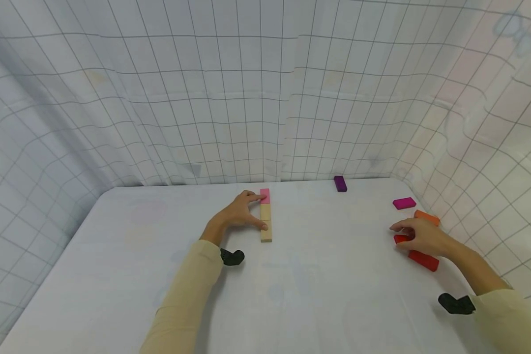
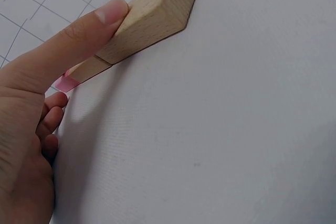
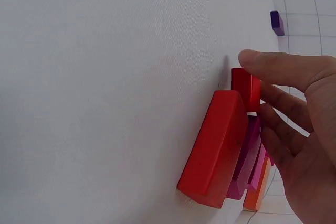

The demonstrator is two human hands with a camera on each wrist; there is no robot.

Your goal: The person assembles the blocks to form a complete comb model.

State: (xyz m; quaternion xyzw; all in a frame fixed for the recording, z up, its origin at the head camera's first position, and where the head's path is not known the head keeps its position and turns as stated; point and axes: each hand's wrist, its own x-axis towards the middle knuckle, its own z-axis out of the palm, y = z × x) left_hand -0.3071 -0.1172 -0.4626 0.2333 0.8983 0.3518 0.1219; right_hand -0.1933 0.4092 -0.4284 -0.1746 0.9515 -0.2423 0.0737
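In the head view a row of blocks runs away from me: a pink block (image 1: 265,193) at the far end, then plain wooden blocks (image 1: 266,212). My left hand (image 1: 241,211) spans the row from the left, forefinger on the pink block and thumb on the nearest wooden block (image 2: 152,17). On the right, my right hand (image 1: 425,237) hovers around a small red block (image 3: 245,88), thumb at its near side and fingers beyond. The forefinger and thumb stand wider apart than this block; any finger contact is partly hidden. A longer red block (image 1: 423,260) lies beneath the hand.
Beside the right hand lie an orange block (image 1: 427,217) and a magenta block (image 1: 404,203). Purple and pink blocks show behind the red ones in the right wrist view. A dark purple block (image 1: 340,184) sits by the far edge. Grid-patterned curtains (image 1: 230,98) enclose the white table (image 1: 318,295).
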